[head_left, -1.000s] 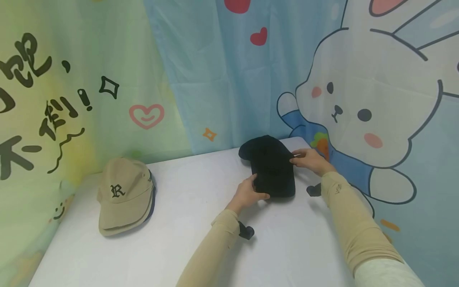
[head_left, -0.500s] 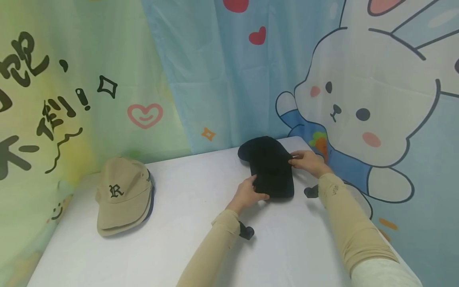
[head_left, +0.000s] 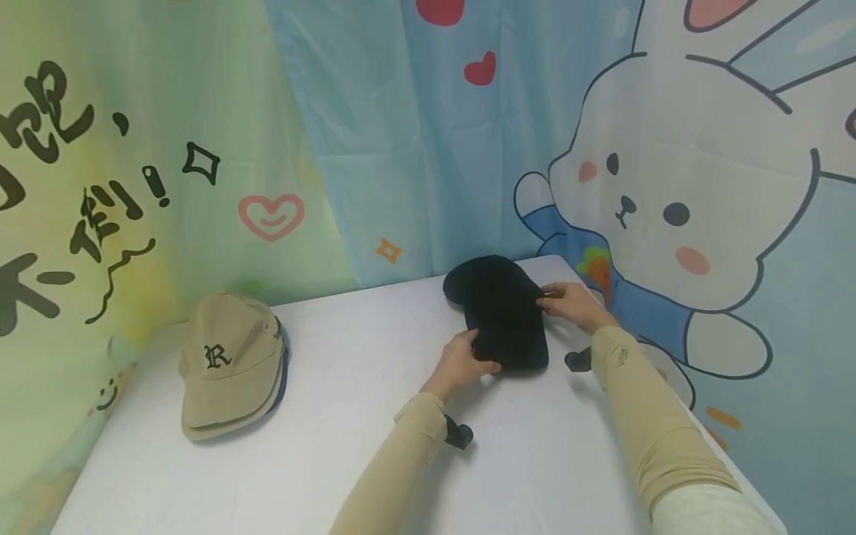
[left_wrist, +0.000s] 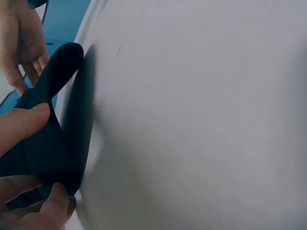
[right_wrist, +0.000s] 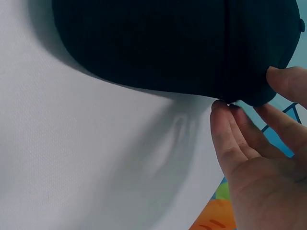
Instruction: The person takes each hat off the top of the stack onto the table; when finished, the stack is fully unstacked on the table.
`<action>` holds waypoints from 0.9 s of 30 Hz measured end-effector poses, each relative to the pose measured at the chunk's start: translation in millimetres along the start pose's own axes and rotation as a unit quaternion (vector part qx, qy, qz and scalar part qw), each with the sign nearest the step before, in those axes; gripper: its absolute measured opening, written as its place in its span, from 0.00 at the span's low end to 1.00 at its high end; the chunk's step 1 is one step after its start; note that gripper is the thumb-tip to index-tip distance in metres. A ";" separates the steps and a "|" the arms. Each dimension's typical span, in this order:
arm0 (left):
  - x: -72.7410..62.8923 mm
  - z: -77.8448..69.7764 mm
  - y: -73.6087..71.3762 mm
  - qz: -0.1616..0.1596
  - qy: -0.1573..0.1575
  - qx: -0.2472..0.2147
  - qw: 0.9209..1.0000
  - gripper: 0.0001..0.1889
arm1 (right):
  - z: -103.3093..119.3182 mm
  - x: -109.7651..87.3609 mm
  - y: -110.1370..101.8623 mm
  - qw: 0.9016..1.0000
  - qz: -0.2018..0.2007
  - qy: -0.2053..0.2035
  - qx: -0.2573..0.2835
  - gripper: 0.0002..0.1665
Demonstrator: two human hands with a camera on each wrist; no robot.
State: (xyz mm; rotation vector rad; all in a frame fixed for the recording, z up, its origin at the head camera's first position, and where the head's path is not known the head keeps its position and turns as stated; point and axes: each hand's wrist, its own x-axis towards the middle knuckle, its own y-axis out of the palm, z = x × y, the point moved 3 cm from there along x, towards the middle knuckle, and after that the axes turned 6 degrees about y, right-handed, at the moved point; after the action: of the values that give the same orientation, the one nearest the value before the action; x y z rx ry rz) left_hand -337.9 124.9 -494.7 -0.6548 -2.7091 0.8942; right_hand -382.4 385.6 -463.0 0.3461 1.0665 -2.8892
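Note:
A black baseball cap [head_left: 504,316] is at the back right of the white table, its brim toward me in the head view. A second rounded, brim-like black part [head_left: 461,284] juts out at its upper left. My left hand [head_left: 460,365] grips the cap's left side near the brim, thumb and fingers on its edge. On the other side my right hand [head_left: 576,303] pinches the cap's right edge. In the right wrist view the right thumb [right_wrist: 288,84] presses on the crown and the fingers [right_wrist: 225,129] meet the lower edge, over the table.
Far left on the white table [head_left: 334,431] lie stacked caps, a beige cap [head_left: 230,364] with a dark letter R on top and a dark blue edge showing beneath. A printed curtain [head_left: 374,148] hangs right behind the table. Black wrist mounts [head_left: 458,432] stick out from the sleeves.
My right hand has come down very slightly at the cap's right edge. Both hands keep their hold, and the beige cap stays in place.

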 end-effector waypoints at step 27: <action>-20.5 42.7 -101.1 -0.174 -0.003 -0.010 0.985 0.20 | 116.4 17.8 47.4 0.987 -0.108 -0.110 0.048 0.25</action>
State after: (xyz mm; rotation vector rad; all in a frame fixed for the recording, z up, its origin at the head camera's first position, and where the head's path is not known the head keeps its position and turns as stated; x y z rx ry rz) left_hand -368.9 20.9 -468.5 -0.1696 -2.7187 0.7795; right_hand -416.8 274.9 -411.2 -0.0912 0.9852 -3.0808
